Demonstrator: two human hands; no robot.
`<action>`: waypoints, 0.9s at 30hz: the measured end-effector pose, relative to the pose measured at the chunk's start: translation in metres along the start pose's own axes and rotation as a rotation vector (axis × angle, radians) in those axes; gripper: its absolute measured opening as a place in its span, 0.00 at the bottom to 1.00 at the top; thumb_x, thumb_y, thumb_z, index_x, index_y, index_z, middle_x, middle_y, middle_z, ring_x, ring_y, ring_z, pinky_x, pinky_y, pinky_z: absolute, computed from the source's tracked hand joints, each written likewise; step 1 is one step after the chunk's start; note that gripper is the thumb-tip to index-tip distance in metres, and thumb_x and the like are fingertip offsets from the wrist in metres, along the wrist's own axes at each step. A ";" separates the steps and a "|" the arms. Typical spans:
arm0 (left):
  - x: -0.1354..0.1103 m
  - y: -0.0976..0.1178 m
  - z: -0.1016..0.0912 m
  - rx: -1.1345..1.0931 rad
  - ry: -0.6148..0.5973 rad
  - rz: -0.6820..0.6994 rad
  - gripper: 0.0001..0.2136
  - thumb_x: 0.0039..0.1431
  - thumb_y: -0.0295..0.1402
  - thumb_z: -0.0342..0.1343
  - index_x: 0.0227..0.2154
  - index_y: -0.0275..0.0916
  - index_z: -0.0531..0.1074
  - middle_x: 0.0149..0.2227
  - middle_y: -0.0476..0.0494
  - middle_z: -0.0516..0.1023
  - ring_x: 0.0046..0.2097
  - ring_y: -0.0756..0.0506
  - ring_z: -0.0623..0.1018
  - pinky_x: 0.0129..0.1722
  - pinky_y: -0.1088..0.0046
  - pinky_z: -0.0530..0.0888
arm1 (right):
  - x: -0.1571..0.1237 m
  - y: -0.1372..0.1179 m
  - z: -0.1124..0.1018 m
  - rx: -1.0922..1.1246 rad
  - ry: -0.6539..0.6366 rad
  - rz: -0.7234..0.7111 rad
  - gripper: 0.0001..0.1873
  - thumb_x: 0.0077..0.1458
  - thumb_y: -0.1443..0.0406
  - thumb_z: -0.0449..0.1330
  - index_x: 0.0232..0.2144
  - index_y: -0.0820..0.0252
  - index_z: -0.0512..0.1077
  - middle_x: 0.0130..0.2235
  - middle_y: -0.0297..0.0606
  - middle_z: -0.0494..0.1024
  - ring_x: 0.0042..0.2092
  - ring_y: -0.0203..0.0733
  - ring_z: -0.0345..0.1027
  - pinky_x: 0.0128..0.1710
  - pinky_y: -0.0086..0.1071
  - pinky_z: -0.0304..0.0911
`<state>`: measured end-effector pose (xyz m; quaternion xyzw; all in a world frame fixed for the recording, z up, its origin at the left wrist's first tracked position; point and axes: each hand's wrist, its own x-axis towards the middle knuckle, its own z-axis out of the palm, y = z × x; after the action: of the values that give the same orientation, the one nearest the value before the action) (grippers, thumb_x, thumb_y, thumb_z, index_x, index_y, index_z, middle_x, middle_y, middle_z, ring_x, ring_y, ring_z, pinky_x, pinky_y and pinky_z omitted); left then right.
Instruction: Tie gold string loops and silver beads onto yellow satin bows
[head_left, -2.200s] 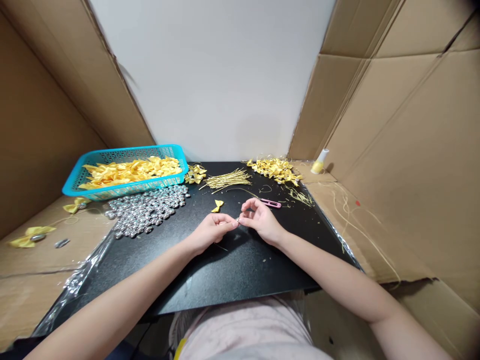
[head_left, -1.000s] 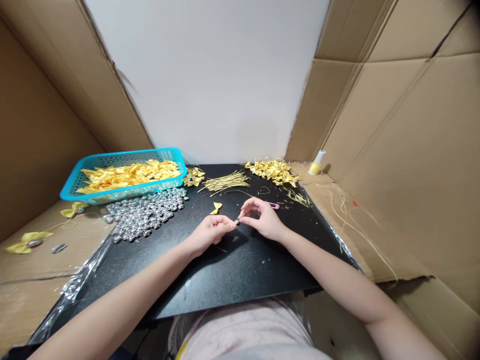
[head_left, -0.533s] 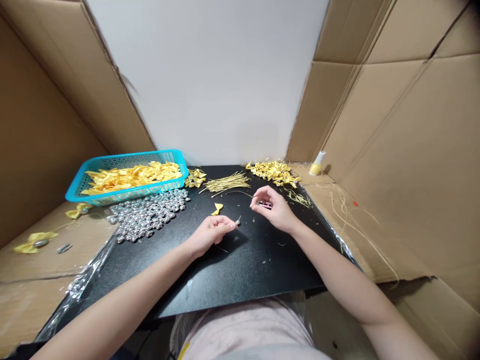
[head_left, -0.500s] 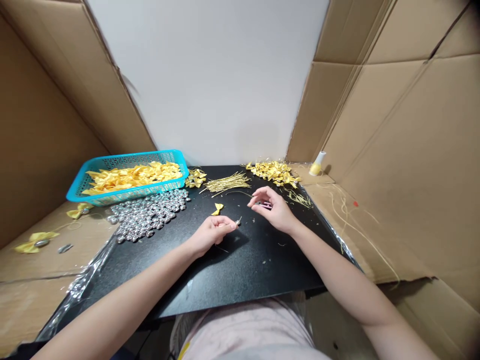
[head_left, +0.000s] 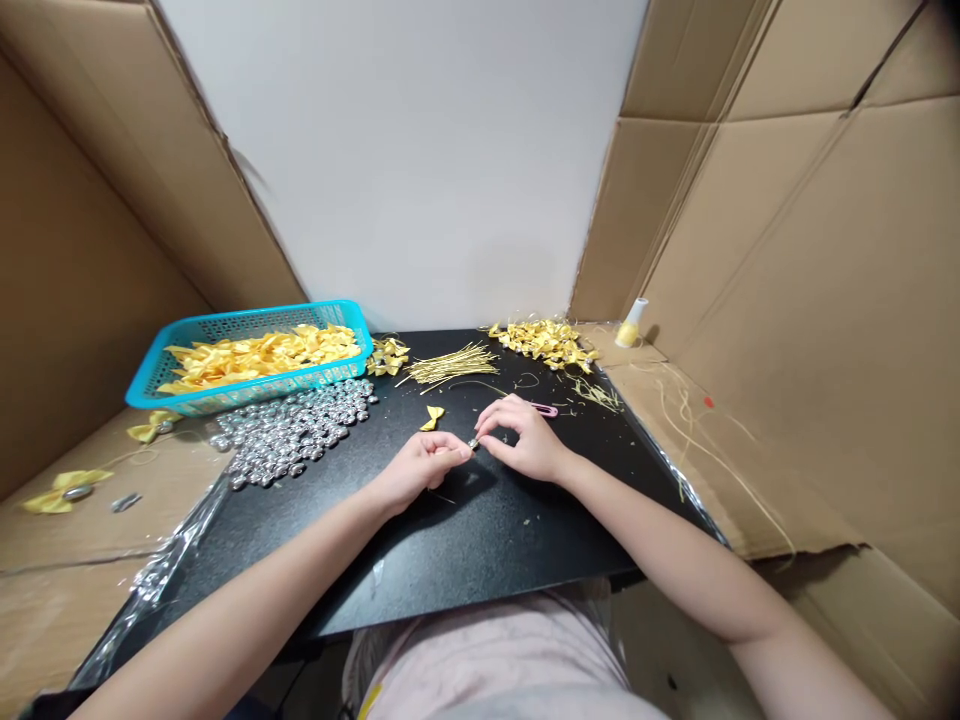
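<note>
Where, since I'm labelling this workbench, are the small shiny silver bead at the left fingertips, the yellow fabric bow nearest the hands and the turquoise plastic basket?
Small shiny silver bead (head_left: 473,444): head view, its middle.
Yellow fabric bow (head_left: 432,418): head view, its narrow waist.
Turquoise plastic basket (head_left: 255,391): head view, its front wall.

Blk tbl (head_left: 480,560): slvr pcs (head_left: 296,430), yel bows (head_left: 544,343).

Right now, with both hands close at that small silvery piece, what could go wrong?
The small silvery piece is only in the fingertips of the left hand; it could slip.
The lone yellow bow lies just beyond that hand and might get knocked.
The silvery pile lies loose; a sweeping forearm could scatter it.
</note>
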<state>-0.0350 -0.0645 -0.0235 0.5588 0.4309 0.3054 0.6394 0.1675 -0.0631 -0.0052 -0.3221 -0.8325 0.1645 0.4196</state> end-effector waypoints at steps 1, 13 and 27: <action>0.000 0.000 0.000 0.000 0.000 0.002 0.18 0.42 0.46 0.65 0.23 0.34 0.70 0.15 0.59 0.54 0.17 0.58 0.50 0.17 0.80 0.46 | 0.000 0.000 0.000 -0.017 -0.001 0.001 0.04 0.52 0.70 0.60 0.26 0.58 0.72 0.35 0.36 0.78 0.39 0.39 0.67 0.45 0.37 0.58; 0.000 0.002 0.001 0.025 0.002 0.002 0.17 0.42 0.45 0.65 0.23 0.34 0.71 0.14 0.59 0.55 0.17 0.58 0.50 0.17 0.79 0.46 | 0.000 0.000 -0.007 -0.255 -0.032 -0.026 0.05 0.53 0.68 0.58 0.26 0.58 0.69 0.36 0.35 0.78 0.41 0.41 0.65 0.47 0.40 0.48; 0.001 0.000 -0.001 0.003 0.001 0.004 0.16 0.43 0.44 0.65 0.24 0.35 0.71 0.14 0.60 0.55 0.17 0.58 0.50 0.17 0.80 0.46 | 0.004 0.008 -0.017 -0.099 0.075 0.097 0.04 0.55 0.68 0.57 0.29 0.59 0.72 0.36 0.37 0.76 0.41 0.42 0.66 0.46 0.40 0.55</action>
<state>-0.0354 -0.0636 -0.0237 0.5605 0.4304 0.3063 0.6378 0.1828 -0.0546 0.0026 -0.3883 -0.8067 0.1311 0.4258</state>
